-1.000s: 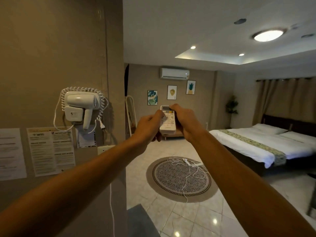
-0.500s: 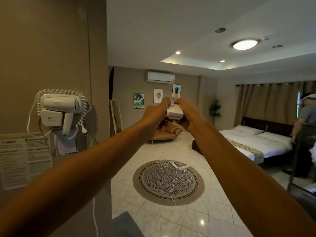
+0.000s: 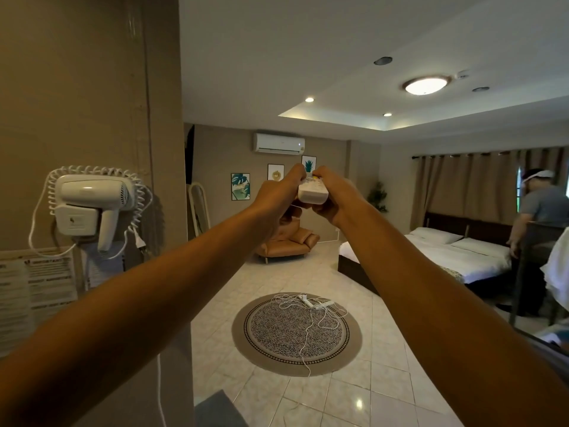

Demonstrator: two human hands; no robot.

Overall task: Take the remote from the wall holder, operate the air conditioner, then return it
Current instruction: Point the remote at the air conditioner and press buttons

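Note:
Both arms are stretched forward at chest height. My left hand (image 3: 278, 200) and my right hand (image 3: 335, 198) together grip a white remote (image 3: 312, 192), which lies nearly flat with its front end aimed at the far wall. The white air conditioner (image 3: 279, 143) hangs high on that wall, just above and behind the remote. My thumbs rest on the remote's top face. No wall holder for the remote shows in the view.
A wall-mounted hair dryer (image 3: 89, 204) with a coiled cord and paper notices (image 3: 37, 282) hang on the near left wall. A round rug (image 3: 295, 334) with a power strip lies on the tiled floor. Orange sofa (image 3: 288, 245), bed (image 3: 462, 260), and a person (image 3: 538, 229) at right.
The remote has tipped from upright to nearly flat, pointing at the air conditioner. My hands rose, and my view swung right, bringing a person into view at the right.

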